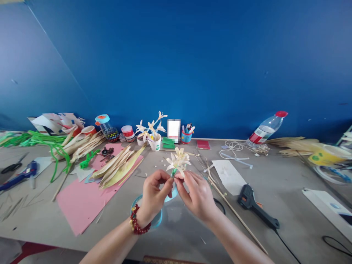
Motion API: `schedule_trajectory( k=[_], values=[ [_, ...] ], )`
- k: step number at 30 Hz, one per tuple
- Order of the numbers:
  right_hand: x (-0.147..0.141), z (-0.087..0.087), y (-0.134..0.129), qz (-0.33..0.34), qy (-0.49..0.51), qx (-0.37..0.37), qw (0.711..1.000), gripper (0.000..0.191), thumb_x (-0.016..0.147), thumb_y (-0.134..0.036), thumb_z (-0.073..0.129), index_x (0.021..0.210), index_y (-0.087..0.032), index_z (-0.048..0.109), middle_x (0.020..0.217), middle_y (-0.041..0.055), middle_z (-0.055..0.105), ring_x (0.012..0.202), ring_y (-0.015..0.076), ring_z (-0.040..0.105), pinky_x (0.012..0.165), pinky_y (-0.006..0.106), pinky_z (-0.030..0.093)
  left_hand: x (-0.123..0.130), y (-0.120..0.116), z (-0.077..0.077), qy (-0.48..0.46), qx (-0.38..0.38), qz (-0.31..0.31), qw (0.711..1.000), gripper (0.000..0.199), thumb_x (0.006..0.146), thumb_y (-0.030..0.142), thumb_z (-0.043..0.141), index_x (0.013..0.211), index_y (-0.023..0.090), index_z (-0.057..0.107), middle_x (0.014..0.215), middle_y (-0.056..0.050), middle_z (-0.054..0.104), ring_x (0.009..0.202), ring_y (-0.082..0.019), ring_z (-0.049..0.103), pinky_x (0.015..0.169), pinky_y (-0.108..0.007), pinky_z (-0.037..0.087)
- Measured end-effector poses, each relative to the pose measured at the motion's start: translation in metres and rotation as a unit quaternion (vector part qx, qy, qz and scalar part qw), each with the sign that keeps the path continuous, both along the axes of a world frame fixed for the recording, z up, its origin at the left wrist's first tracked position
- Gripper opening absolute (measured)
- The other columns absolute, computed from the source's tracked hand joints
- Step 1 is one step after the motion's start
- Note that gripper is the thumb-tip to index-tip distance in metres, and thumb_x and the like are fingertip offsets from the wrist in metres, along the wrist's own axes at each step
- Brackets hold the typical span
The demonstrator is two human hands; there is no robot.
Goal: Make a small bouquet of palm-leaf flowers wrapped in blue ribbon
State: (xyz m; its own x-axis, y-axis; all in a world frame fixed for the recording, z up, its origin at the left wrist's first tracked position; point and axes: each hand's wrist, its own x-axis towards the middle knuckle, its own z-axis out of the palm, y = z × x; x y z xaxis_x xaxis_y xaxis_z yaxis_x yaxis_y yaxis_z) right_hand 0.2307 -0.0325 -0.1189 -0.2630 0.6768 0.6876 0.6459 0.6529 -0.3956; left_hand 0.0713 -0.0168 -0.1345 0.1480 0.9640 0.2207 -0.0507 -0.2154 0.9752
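Note:
Above the middle of the table, cream-coloured artificial flowers stand up from between my fingers, with a green wrapped stem just under the petals. My left hand, with a red beaded bracelet on its wrist, pinches that stem from the left. From the right, my right hand meets it, its thumb and fingertips closed at the same spot on the stem. The fingers hide most of the stem. Partly behind my left wrist lies a roll of light-blue tape.
A black glue gun lies at right beside white paper. Left are pink paper, dried corn husks, green pipe cleaners and a blue glue gun. Against the wall stand a flower cup, pen holder and bottle.

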Motion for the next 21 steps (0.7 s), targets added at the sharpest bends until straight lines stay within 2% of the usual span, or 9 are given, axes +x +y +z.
schedule_trajectory(
  k=[4,9,15,21],
  values=[
    [-0.0004,-0.0023,0.0002,-0.011,-0.041,0.035,0.999,0.021,0.089,-0.013,0.055,0.109,-0.018,0.055,0.087,0.0085,0.070,0.082,0.0242,0.067,0.071,0.034,0.053,-0.0011,-0.0001,-0.0027,-0.011,-0.003,0.003,1.000,0.022,0.088,0.030,0.064,0.073,0.016,0.057,0.059,0.002,0.055,0.048,-0.008,0.051,0.050,-0.020,0.043],
    [-0.0012,-0.0022,-0.0008,-0.028,-0.067,0.055,0.996,0.012,0.091,-0.013,0.055,0.101,-0.018,0.058,0.078,0.0060,0.069,0.075,0.0216,0.065,0.067,0.030,0.049,-0.0009,-0.0010,0.0000,-0.012,0.000,0.001,1.000,0.022,0.087,0.030,0.065,0.072,0.016,0.057,0.059,0.002,0.055,0.048,-0.008,0.051,0.048,-0.020,0.042],
    [0.0026,0.0023,-0.0011,-0.011,-0.016,0.005,1.000,0.015,0.095,-0.011,0.046,0.085,-0.020,0.054,0.069,0.0024,0.062,0.063,0.0167,0.058,0.062,0.027,0.043,0.0011,0.0001,0.0018,-0.046,-0.034,-0.001,0.998,0.024,0.084,0.032,0.069,0.070,0.016,0.057,0.056,0.004,0.053,0.044,-0.007,0.049,0.045,-0.018,0.039],
    [-0.0004,-0.0006,-0.0003,-0.028,0.061,-0.052,0.996,0.017,0.096,-0.017,0.047,0.080,-0.022,0.049,0.065,-0.0015,0.055,0.059,0.0140,0.053,0.059,0.024,0.039,0.0010,0.0031,0.0023,-0.148,-0.117,-0.061,0.980,0.024,0.082,0.031,0.073,0.072,0.016,0.057,0.054,0.005,0.054,0.043,-0.005,0.047,0.045,-0.016,0.035]
  ],
)
